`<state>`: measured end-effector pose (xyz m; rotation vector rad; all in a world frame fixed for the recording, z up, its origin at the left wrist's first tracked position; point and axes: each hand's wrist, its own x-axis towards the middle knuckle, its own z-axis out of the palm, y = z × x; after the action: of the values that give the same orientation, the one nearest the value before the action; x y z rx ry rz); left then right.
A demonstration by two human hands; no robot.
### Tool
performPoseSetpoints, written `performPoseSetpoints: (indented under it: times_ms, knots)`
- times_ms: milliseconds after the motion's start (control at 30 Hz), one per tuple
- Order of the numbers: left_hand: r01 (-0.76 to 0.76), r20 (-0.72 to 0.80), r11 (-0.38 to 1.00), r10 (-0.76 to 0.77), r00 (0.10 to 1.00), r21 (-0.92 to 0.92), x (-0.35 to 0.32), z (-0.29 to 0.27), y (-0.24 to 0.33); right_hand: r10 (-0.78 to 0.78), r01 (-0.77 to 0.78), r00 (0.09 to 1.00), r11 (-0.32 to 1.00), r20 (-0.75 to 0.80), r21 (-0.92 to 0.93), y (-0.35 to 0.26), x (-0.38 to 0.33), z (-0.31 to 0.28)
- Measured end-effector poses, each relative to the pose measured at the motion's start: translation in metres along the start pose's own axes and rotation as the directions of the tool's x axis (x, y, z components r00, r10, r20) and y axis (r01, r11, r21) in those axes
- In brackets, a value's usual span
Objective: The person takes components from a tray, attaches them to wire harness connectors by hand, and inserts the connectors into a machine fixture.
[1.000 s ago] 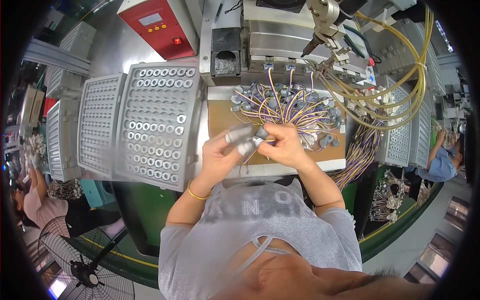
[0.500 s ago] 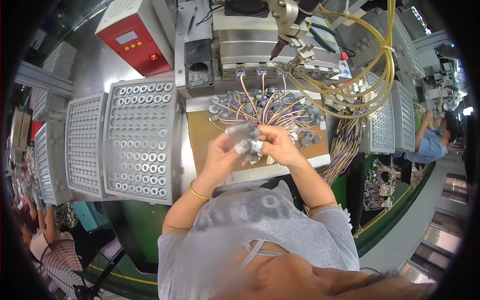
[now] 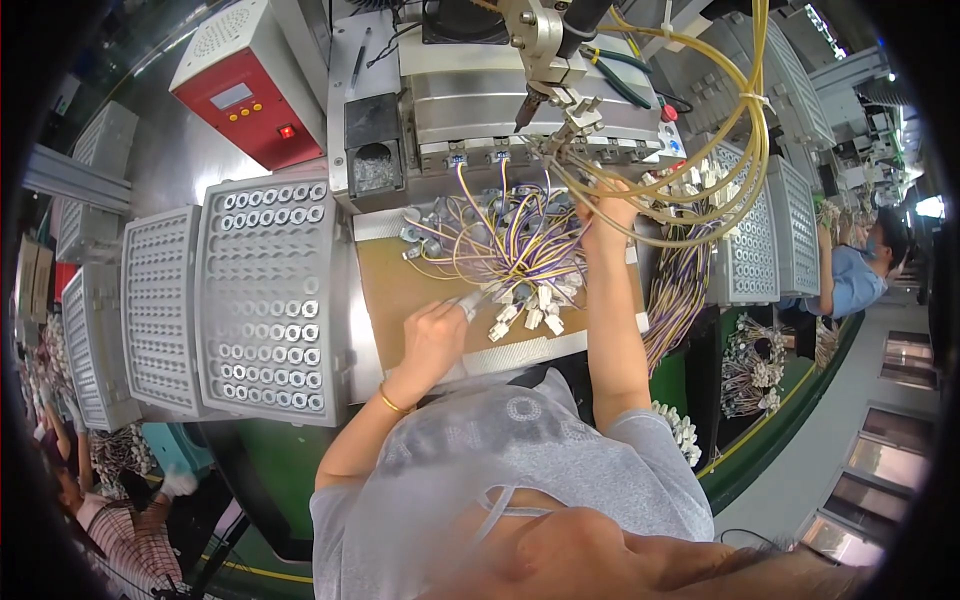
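Note:
My left hand [image 3: 437, 335] is closed in a pinch over the brown work board [image 3: 390, 300]; pale grey shows at its fingertips, but I cannot make out anything held. Beside those fingertips, white plug connectors [image 3: 540, 308] lie at the near end of a bundle of yellow, purple and white wires [image 3: 515, 240]. Grey round parts [image 3: 415, 232] sit at the bundle's far edge. My right hand [image 3: 608, 215] reaches to the machine's front [image 3: 625, 150], fingers curled, partly behind yellow tubes [image 3: 690, 235]. What it grips is hidden. Two wired pieces [image 3: 457, 162] sit in the machine's front.
A pointed tool head [image 3: 528, 108] hangs above the machine. Grey trays [image 3: 335, 300] with metal-topped round parts stand at left, beneath a red and white control box [image 3: 250, 100]. More wires [image 3: 680, 290] hang at right. A co-worker [image 3: 855, 270] sits far right.
My hands were together over the board around grey parts; now they are apart. The right hand has moved up and right to the machine, the left down and slightly left. The view has shifted slightly.

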<state>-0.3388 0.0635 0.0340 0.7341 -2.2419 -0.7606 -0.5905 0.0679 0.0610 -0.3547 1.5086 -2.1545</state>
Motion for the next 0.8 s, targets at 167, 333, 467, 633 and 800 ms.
performPoseSetpoints:
  times_ms: [167,333,467,633,800]
  knots:
    - [0.06,0.078,0.998,-0.058,0.995,-0.016,0.002,-0.03,0.002,-0.044,0.042,0.995,0.999,0.088,0.022,0.016,0.007,-0.007]
    - [0.367,0.403,0.918,-0.282,0.871,-0.151,0.009,-0.056,-0.001,0.003,-0.009,0.999,0.99,0.044,0.138,0.014,0.007,0.018]
    - [0.209,0.357,0.977,-0.21,0.91,0.042,0.01,-0.078,-0.002,-0.057,0.093,0.977,0.981,0.204,-0.17,0.01,0.018,-0.004]
    - [0.334,0.095,0.939,-0.341,0.935,0.08,-0.003,-0.108,-0.014,-0.369,0.491,0.86,0.411,0.353,-0.768,-0.029,-0.007,-0.018]
    - [0.453,0.06,0.886,-0.449,0.891,-0.094,-0.014,-0.122,-0.017,-0.111,0.637,0.664,0.601,0.739,-0.482,-0.026,-0.1,0.019]
